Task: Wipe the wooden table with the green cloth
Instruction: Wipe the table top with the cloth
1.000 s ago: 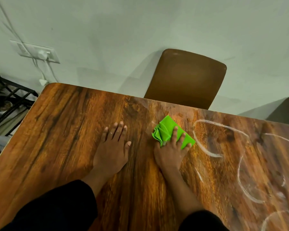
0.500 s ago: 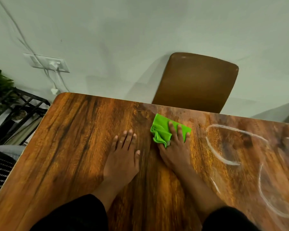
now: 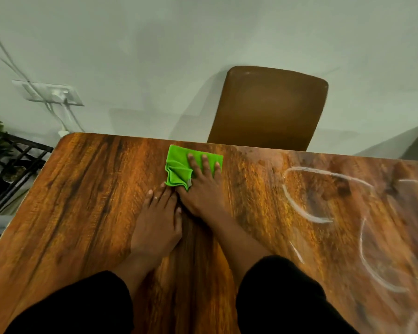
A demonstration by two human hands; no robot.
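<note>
The bright green cloth point(image 3: 179, 166) lies bunched on the wooden table point(image 3: 87, 201), close to its far edge. My right hand point(image 3: 200, 189) presses flat on the cloth, fingers spread over its right half. My left hand point(image 3: 156, 225) rests palm down on the bare wood just behind the cloth, fingers together, its side touching my right hand. Both forearms wear black sleeves. White chalky curved marks point(image 3: 307, 213) cover the right part of the table top.
A brown chair point(image 3: 270, 109) stands behind the table's far edge against a pale wall. A wall socket with cables point(image 3: 56, 95) is at the left. A black metal rack point(image 3: 12, 165) with a plant stands beside the table's left edge.
My right hand has pushed the cloth away from me to the far edge of the table. My left hand has drawn in beside the right one.
</note>
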